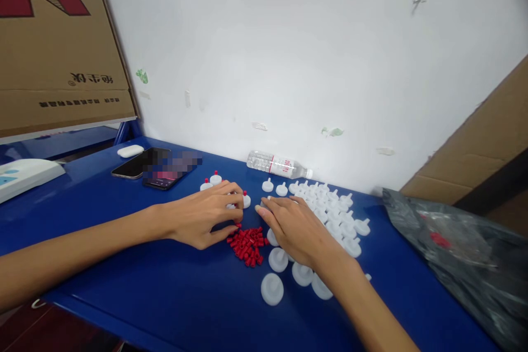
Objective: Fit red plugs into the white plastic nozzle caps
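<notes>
My left hand (210, 212) curls over the left edge of a heap of small red caps (249, 246). Its thumb and index finger come close together at a red cap by the heap. Beside and partly behind those fingers stand white round nozzle lids (215, 179) with red caps on their tips. My right hand (295, 225) is bent over the white lids, thumb and fingers around one that is mostly hidden beneath them. Many bare white nozzle lids (346, 225) spread behind and right of that hand. Several more, such as a flat-lying lid (272, 289), are nearer me.
A clear plastic bottle (278, 165) lies along the white wall (289, 55). Two phones (140, 164) and a white case (130, 150) rest at the back left of the blue table (173, 297). A grey plastic bag (445, 253) covers the right side. A carton (61, 55) stands left.
</notes>
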A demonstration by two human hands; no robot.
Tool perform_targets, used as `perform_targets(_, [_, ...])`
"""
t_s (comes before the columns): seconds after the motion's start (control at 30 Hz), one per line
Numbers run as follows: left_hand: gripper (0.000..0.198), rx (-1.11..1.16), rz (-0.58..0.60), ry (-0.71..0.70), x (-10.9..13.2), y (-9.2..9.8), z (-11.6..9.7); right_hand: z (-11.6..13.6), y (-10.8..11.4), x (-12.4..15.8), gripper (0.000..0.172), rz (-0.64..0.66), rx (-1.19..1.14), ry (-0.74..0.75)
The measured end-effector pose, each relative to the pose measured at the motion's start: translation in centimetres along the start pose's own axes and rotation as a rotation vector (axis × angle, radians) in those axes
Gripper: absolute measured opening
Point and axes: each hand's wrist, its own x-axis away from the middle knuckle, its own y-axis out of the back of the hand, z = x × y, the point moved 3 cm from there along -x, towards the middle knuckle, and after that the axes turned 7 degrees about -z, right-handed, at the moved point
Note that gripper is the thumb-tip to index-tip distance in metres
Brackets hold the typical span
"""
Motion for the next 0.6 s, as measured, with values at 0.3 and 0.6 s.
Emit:
perform_targets(0.3, [0.017,-0.074,-0.118,0.022,0.1,0.2,0.6,0.8,1.5,-0.3,0.038,-0.133,0.039,0.026])
perform_targets(0.6, [0.026,-0.097,-0.201,0.075,0.0,0.2,1.0,0.9,1.9,-0.3,0.022,-0.284,0.093,0.042])
